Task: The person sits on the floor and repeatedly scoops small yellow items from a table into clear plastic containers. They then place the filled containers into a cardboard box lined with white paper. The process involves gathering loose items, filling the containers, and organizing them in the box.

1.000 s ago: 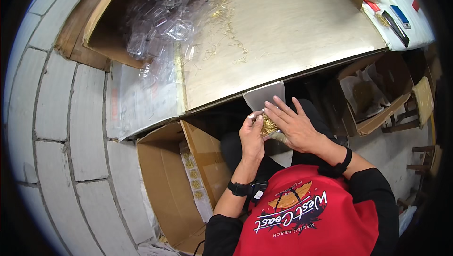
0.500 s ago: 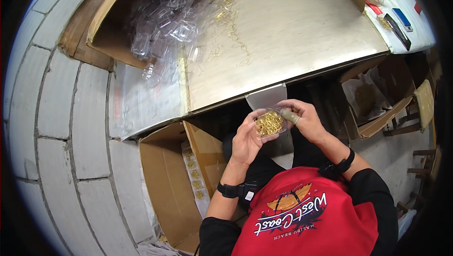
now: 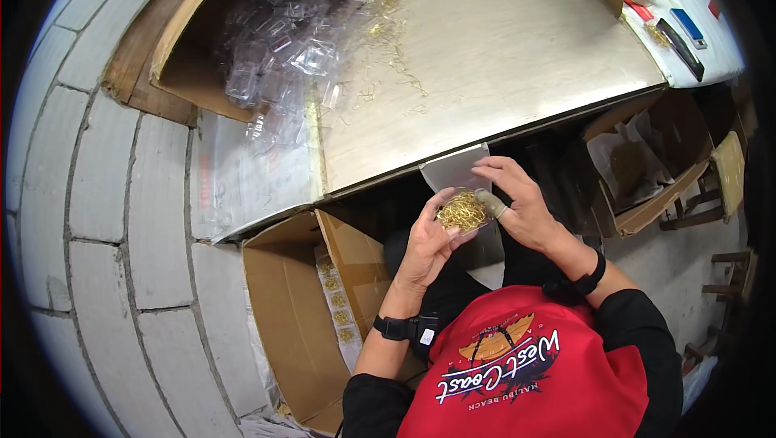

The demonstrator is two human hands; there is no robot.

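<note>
A small clear plastic box filled with thin gold-coloured bent wire pieces is held in front of my lap, just off the table's near edge. My left hand is closed around its left and lower side, with the thumb along the near edge. At the box's right side is my right hand, open, its fingers stretched out above the far right corner. Its thumb, wrapped in a beige cover, touches or nearly touches the wire pieces.
A cardboard box spills clear plastic boxes onto the table, beside scattered gold wires. Below left, an open carton holds a row of filled boxes. Another carton stands right. A blue stapler-like object lies far right.
My right fingers have lifted off the box's far edge and spread. The wire pieces now look more heaped, and the box is tilted slightly differently in my left hand.
</note>
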